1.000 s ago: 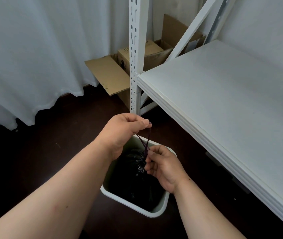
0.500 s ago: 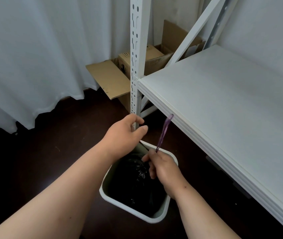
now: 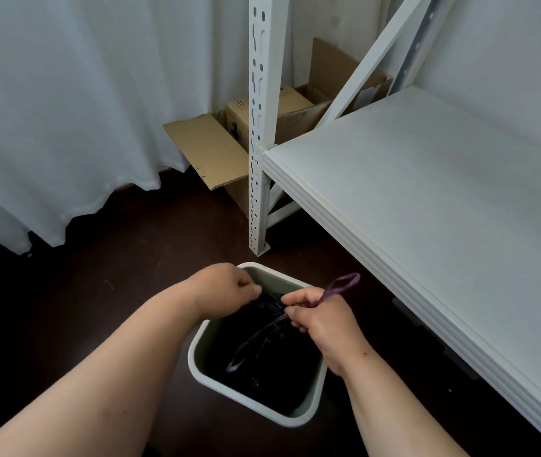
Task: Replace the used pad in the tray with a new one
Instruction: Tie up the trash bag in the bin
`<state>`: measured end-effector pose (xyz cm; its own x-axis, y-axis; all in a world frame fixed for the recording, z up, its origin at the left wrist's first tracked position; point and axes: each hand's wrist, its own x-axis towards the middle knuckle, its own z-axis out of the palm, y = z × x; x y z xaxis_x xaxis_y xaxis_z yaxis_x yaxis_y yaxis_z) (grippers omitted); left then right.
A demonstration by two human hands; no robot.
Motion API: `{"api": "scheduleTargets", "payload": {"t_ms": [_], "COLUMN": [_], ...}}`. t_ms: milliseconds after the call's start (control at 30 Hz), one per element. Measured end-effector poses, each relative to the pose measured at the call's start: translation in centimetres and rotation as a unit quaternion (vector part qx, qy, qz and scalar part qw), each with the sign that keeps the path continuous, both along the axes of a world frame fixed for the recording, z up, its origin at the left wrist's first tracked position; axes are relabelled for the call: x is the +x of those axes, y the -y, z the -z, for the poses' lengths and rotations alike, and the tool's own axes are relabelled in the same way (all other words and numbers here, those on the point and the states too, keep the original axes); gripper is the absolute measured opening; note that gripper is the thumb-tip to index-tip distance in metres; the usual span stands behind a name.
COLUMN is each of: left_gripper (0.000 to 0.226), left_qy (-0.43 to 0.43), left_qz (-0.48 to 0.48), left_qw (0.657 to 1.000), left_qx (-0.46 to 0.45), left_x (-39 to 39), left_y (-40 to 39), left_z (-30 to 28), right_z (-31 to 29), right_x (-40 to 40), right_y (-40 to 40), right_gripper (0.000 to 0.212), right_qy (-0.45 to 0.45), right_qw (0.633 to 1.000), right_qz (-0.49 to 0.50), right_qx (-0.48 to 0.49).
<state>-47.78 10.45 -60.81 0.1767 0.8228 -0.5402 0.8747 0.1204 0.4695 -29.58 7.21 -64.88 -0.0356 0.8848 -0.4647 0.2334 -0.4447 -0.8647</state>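
Note:
A pale green waste bin (image 3: 308, 412) stands on the dark floor below me, lined with a black bag (image 3: 272, 361). A purple drawstring (image 3: 340, 286) runs from the bag, one loop sticking up past my right hand and another loop lying on the bag inside the bin. My right hand (image 3: 323, 319) grips the drawstring over the bin's right side. My left hand (image 3: 226, 290) is at the bin's far left rim with its fingers curled on the black bag's gathered top. No tray or pad is in view.
A white metal shelf (image 3: 427, 199) fills the right side, its slotted post (image 3: 259, 127) standing just behind the bin. Open cardboard boxes (image 3: 216, 150) sit behind the post. A white curtain (image 3: 64, 110) hangs at the left over the dark floor (image 3: 104, 275).
Both hands have dropped down to the bin's rim. The drawstring that stood upright from my right hand now leans to the right, and a second loop lies on the bag.

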Motion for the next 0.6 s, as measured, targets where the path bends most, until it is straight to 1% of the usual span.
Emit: {"api": "scheduleTargets", "payload": {"t_ms": [67, 133, 200, 267, 333, 400, 433, 467, 500, 533, 567, 600], "left_gripper": [0.024, 0.03, 0.034, 0.033, 0.03, 0.03, 0.032, 0.033, 0.032, 0.029, 0.025, 0.021], "left_qy": [0.068, 0.126, 0.147, 0.147, 0.147, 0.176, 0.192, 0.201, 0.208, 0.215, 0.22, 0.228], "left_qz": [-0.058, -0.053, -0.049, -0.061, -0.059, -0.071, -0.082, -0.097, -0.114, -0.13, -0.143, -0.153], "left_qw": [0.995, 0.99, 0.988, 0.987, 0.987, 0.982, 0.978, 0.974, 0.971, 0.966, 0.962, 0.958], "left_qx": [0.039, 0.016, -0.007, -0.008, -0.006, -0.015, -0.02, -0.029, -0.043, -0.057, -0.072, -0.085], "left_x": [1.5, 3.0, 3.9, 4.1, 4.2, 4.2, 4.2, 4.1, 4.0, 3.8, 3.7, 3.4], "left_y": [-0.1, 0.1, 0.3, 0.3, 0.2, 0.3, 0.3, 0.3, 0.3, 0.3, 0.3, 0.3], "left_z": [0.8, 1.9, 3.1, 4.1, 4.5, 4.5, 4.4, 4.4, 4.4, 4.5, 4.6, 4.8], "right_z": [0.0, 0.2, 0.6, 0.8, 1.0, 1.4, 1.8, 2.3, 2.8, 3.2, 3.3, 3.6], "right_x": [-0.3, -0.5, -0.7, -0.5, -0.6, -0.9, -1.0, -1.1, -1.3, -1.3, -1.5, -1.5], "right_y": [-0.1, -0.3, -0.5, -0.5, -0.3, 0.0, 0.1, 0.0, 0.0, -0.1, -0.1, 0.0], "right_gripper": [0.021, 0.02, 0.021, 0.023, 0.021, 0.04, 0.044, 0.038, 0.026, 0.011, 0.002, 0.007], "right_qy": [0.036, 0.057, 0.086, 0.137, 0.204, 0.278, 0.307, 0.327, 0.341, 0.349, 0.35, 0.349], "right_qw": [0.999, 0.998, 0.994, 0.983, 0.957, 0.916, 0.897, 0.881, 0.87, 0.863, 0.861, 0.863], "right_qz": [-0.016, -0.026, -0.043, -0.073, -0.118, -0.138, -0.138, -0.134, -0.13, -0.126, -0.119, -0.113], "right_qx": [0.019, 0.031, 0.053, 0.095, 0.17, 0.254, 0.286, 0.315, 0.331, 0.342, 0.349, 0.348]}}
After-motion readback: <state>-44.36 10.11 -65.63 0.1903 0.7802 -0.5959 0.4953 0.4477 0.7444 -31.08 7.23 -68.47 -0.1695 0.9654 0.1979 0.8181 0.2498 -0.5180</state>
